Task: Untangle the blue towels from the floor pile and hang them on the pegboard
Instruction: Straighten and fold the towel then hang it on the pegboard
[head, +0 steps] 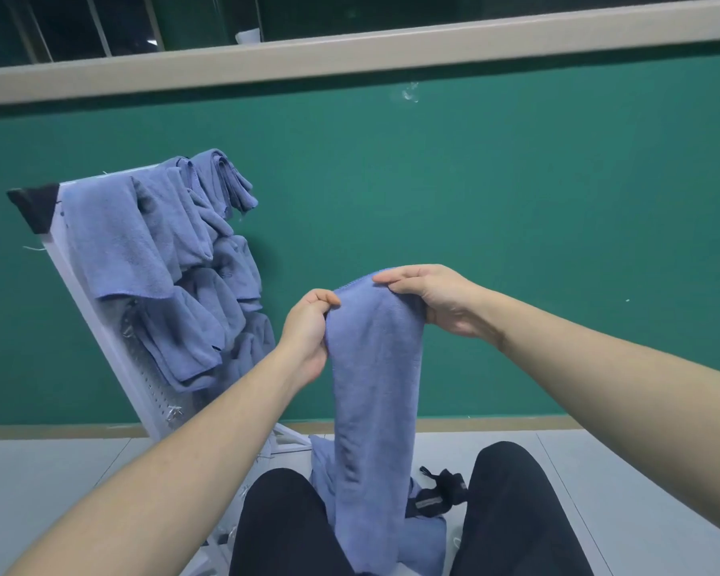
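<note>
A blue towel [373,388] hangs lengthwise in front of me, held up by its top edge. My left hand [308,332] pinches the left end of that edge and my right hand [431,297] grips the right end. Its lower part drops between my knees onto more blue cloth [422,542] on the floor. To the left leans the white pegboard [142,380], tilted against the wall, with several blue towels [171,259] draped over it.
A green wall [516,222] with a beige ledge [350,52] stands straight ahead. A black strap-like object [437,492] lies on the grey floor [641,492] beside the cloth. My dark-trousered knees [512,513] frame the pile. A black corner cap [36,205] tops the pegboard.
</note>
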Available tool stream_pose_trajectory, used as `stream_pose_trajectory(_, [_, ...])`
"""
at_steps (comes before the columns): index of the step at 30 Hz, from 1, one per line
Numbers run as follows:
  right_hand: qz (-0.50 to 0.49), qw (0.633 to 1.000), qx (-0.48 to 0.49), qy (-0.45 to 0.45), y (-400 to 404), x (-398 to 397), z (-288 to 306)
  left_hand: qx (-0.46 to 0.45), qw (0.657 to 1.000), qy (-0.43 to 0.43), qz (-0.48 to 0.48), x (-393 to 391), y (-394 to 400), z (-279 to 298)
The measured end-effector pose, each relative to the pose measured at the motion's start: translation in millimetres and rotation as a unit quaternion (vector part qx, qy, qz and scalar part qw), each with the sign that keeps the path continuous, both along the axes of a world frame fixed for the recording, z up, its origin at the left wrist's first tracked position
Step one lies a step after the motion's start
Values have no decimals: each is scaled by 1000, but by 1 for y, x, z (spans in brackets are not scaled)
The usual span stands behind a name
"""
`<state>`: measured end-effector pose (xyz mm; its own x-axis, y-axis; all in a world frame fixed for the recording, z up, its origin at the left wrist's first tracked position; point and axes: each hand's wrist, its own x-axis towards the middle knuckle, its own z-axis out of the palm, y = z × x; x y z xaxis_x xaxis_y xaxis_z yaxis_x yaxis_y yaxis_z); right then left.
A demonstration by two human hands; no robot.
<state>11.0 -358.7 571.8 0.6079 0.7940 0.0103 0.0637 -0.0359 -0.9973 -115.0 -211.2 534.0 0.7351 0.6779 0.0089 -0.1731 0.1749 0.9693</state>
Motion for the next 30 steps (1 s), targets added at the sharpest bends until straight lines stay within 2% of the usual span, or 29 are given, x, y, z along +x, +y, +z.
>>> stream_pose_trajectory(6, [-24, 1000, 17, -2, 10, -8, 1, -62, 988, -129, -64, -11, -6, -15])
stream_pose_trajectory(8, [-25, 999, 29, 6, 12, -9, 5, -53, 985, -149, -71, -13, -15, -23])
stream_pose_trajectory(12, [-23, 1000, 3, -15, 11, -9, 11, 14, 990, -99, -98, -14, -29, -34])
stream_pose_trajectory(14, [-38, 999, -4, -33, 8, -7, 13, 18, 990, -87, -109, -10, -28, -31])
stream_pose_trajectory(18, [-48, 999, 6, 7, -1, -8, 13, 19, 990, -84, -114, -3, -21, -24])
stream_pose_trajectory(24, [72, 996, -3, 59, -14, -4, -8, -13, 991, -89, -95, 7, -8, -17])
stream_pose_trajectory(26, [64, 997, -10, 35, -15, -5, -16, -1, 994, -76, -84, 6, -4, -15])
stream_pose_trajectory(30, [-16, 999, -5, -52, -13, -7, -22, 31, 995, -55, -74, 0, 1, -13])
